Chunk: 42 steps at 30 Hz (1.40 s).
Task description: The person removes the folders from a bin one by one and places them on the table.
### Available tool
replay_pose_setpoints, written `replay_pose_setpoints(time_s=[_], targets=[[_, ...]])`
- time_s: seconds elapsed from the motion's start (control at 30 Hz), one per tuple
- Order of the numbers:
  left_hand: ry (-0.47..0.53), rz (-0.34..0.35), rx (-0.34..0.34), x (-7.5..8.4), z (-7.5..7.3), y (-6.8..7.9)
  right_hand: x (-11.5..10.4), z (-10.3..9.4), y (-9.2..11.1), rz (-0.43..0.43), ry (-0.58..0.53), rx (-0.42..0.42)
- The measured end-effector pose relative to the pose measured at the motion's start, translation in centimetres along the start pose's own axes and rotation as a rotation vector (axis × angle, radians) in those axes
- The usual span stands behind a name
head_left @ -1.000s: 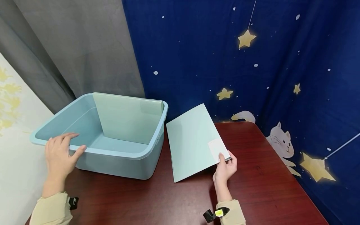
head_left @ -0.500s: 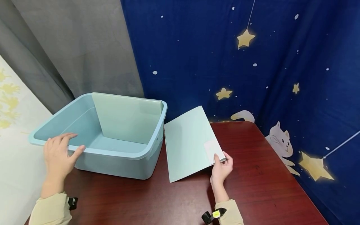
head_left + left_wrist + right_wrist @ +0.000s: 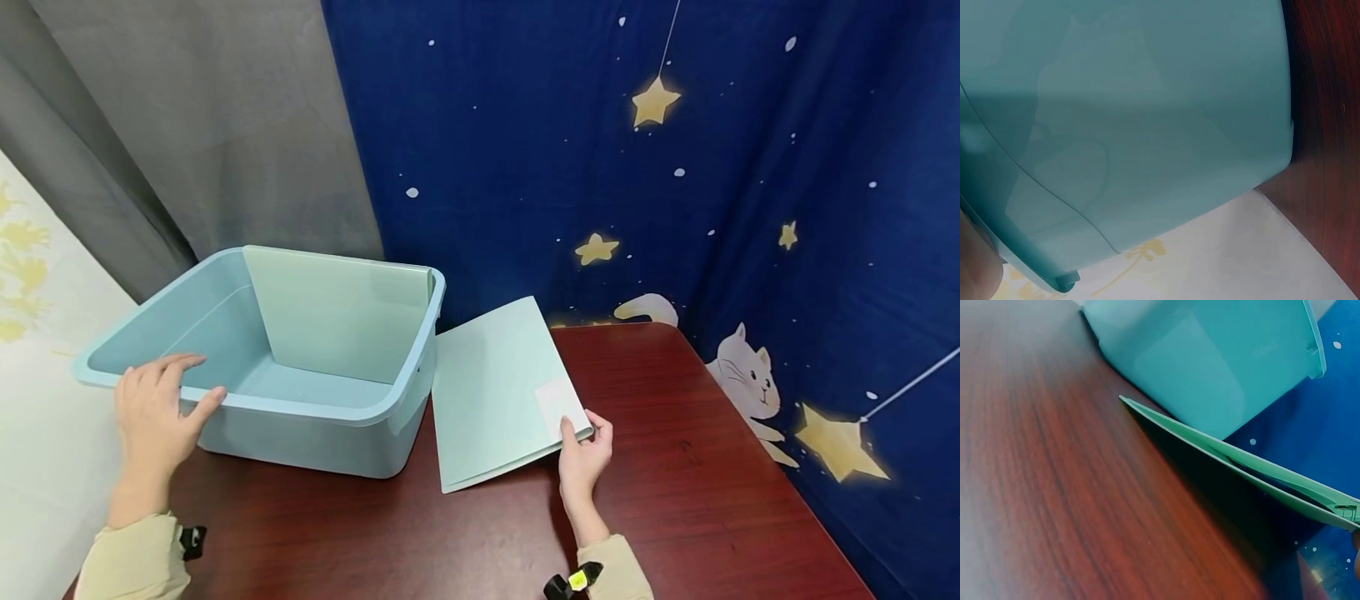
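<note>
My left hand [image 3: 157, 417] rests at the near-left rim of a light blue plastic bin [image 3: 300, 450], with fingers reaching over the edge and thumb spread apart. In the left wrist view, only a bit of that hand shows beside the rim. My right hand [image 3: 585, 458] pinches the lower right corner of a pale green folder [image 3: 495, 392], thumb on top near a white label [image 3: 558, 404]. The folder lies tilted beside the bin, its held corner raised off the table. In the right wrist view, its covers [image 3: 1229, 456] gape slightly apart. Another green folder [image 3: 337, 312] stands inside the bin.
The bin and folder are on a dark red-brown wooden table [image 3: 690, 467]. Behind it hang a grey curtain [image 3: 247, 125] and a blue star-patterned curtain [image 3: 517, 125]. A white surface with yellow prints [image 3: 45, 417] borders the left side.
My right hand has moved left and slightly down with the folder, bringing it closer to the bin and flatter. My left hand and the bin stay almost as they were.
</note>
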<state>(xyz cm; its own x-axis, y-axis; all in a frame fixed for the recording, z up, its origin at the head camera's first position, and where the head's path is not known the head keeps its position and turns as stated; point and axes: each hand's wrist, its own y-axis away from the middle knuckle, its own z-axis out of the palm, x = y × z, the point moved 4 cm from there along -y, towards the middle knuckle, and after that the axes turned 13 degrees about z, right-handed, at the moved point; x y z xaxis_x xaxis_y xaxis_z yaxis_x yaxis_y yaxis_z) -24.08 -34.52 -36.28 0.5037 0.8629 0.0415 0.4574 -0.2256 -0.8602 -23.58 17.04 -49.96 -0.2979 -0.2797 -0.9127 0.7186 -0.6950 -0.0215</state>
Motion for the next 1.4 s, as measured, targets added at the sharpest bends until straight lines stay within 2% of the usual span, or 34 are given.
replay_pose_setpoints(time_s=[0.5, 0.8, 1.03, 1.23, 1.4], targets=[[-0.005, 0.01, 0.008, -0.1, 0.0, 0.0, 1.0, -1.2, -0.2, 0.002, 0.118, -0.048], [-0.006, 0.01, 0.011, -0.1, 0.0, 0.0, 2.7, -2.4, -1.2, 0.012, 0.285, -0.041], [-0.009, 0.011, 0.006, 0.0, 0.1, -0.1, 1.1, -2.2, -0.6, 0.072, 0.367, -0.018], [-0.01, 0.016, 0.028, -0.2, 0.1, 0.1, 0.2, -2.4, -0.4, 0.122, 0.506, -0.064], [-0.006, 0.012, 0.024, -0.2, 0.1, 0.1, 0.3, -2.8, -0.3, 0.144, 0.545, -0.082]])
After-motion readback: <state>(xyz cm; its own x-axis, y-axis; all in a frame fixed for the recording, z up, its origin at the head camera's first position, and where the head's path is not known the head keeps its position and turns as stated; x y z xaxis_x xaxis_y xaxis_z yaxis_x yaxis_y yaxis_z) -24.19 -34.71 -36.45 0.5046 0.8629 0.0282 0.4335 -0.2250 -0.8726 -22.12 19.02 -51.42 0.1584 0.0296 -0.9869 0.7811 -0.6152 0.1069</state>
